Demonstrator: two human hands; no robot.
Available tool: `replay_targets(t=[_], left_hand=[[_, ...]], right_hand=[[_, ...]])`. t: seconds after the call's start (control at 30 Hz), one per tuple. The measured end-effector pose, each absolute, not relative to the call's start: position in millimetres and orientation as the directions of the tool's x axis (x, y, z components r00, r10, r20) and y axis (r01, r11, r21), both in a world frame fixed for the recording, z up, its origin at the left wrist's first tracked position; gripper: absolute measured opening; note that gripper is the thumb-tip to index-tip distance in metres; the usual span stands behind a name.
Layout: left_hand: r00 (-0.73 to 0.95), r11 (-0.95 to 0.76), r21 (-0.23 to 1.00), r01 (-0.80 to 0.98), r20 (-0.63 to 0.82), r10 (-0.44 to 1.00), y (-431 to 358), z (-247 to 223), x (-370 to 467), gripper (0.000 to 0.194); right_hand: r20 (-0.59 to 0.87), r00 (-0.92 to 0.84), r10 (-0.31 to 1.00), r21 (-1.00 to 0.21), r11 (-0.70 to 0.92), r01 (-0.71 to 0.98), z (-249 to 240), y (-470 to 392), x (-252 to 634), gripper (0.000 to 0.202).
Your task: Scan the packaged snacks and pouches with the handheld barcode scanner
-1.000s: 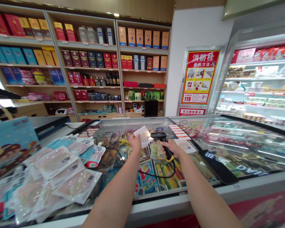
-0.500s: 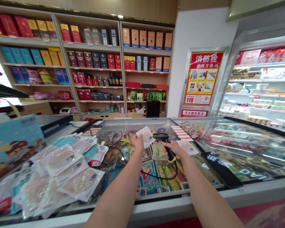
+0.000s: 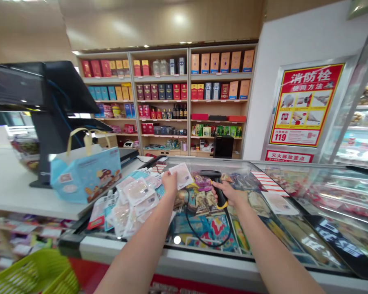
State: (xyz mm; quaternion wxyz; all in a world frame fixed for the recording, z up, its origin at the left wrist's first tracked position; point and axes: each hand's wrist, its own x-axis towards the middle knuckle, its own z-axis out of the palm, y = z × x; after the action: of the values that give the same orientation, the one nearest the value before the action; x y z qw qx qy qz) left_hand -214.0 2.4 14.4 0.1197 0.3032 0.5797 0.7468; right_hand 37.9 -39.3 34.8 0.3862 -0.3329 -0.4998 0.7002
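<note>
My left hand (image 3: 169, 182) pinches a flat white packet (image 3: 181, 175) with a small printed label, held above the freezer's glass top. To its right, my right hand (image 3: 225, 193) is wrapped round the handle of a black barcode scanner (image 3: 213, 174), whose head points toward the packet. The scanner's black cable (image 3: 199, 241) loops down over the glass. Left of my left hand lies a loose pile of similar clear and white packets (image 3: 138, 192), with blue and red pouches under and beside them. Another white packet (image 3: 280, 203) lies flat on the glass at the right.
A blue paper bag (image 3: 86, 175) and a black monitor (image 3: 58, 94) stand on the white counter (image 3: 6, 179) at left. A green basket (image 3: 33, 273) is at lower left. A black strip (image 3: 340, 245) lies on the right glass. Shelves of boxes stand behind.
The view has swung left, bringing the monitor, whole blue bag and green basket into sight. My left hand and its packet are now nearer the pile; the scanner stays in my right hand.
</note>
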Motion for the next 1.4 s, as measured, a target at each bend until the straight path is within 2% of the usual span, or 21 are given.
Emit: replay_targets(t=[0.27,0.4,0.53,0.7,0.8,0.97,1.07,1.23,1.4], left_hand=[[-0.863,-0.081,0.930,0.359,0.364,0.351,-63,42,-337,0.013],[-0.847,0.015,0.903,0.429,0.396,0.354,-76,40,-362,0.031],[-0.763,0.002,0.827,0.562,0.519,0.385,-81,35,-368,0.052],[-0.679,0.108,0.705,0.701,0.613,0.405,-83,40,-355,0.045],[-0.638,0.080,0.678,0.731,0.637,0.433,-79,44,-334,0.040],[-0.518,-0.117,0.649,0.752,0.691,0.505,-59,34,-276,0.034],[-0.432,-0.203,0.648,0.735,0.677,0.596,-42,19,-222,0.028],[-0.137,-0.292,0.664,0.688,0.515,0.846,-20,-12,-97,0.019],[0.119,-0.333,0.648,0.685,0.351,0.929,-10,-31,24,0.019]], right_hand=[[-0.096,-0.583,0.807,-0.967,-0.214,-0.137,40,-58,-47,0.038],[-0.099,-0.608,0.788,-0.975,-0.198,-0.098,45,-65,-74,0.038],[-0.095,-0.626,0.774,-0.982,-0.177,-0.069,48,-70,-87,0.039],[-0.100,-0.623,0.776,-0.980,-0.185,-0.072,48,-68,-82,0.039],[-0.099,-0.581,0.808,-0.979,-0.185,-0.090,45,-63,-69,0.037],[-0.080,-0.507,0.858,-0.970,-0.185,-0.159,36,-56,-29,0.041],[-0.072,-0.444,0.893,-0.963,-0.178,-0.202,31,-52,6,0.040],[-0.057,-0.257,0.965,-0.953,-0.129,-0.274,28,-46,73,0.033],[0.011,-0.072,0.997,-0.924,-0.018,-0.382,28,-45,141,0.035]])
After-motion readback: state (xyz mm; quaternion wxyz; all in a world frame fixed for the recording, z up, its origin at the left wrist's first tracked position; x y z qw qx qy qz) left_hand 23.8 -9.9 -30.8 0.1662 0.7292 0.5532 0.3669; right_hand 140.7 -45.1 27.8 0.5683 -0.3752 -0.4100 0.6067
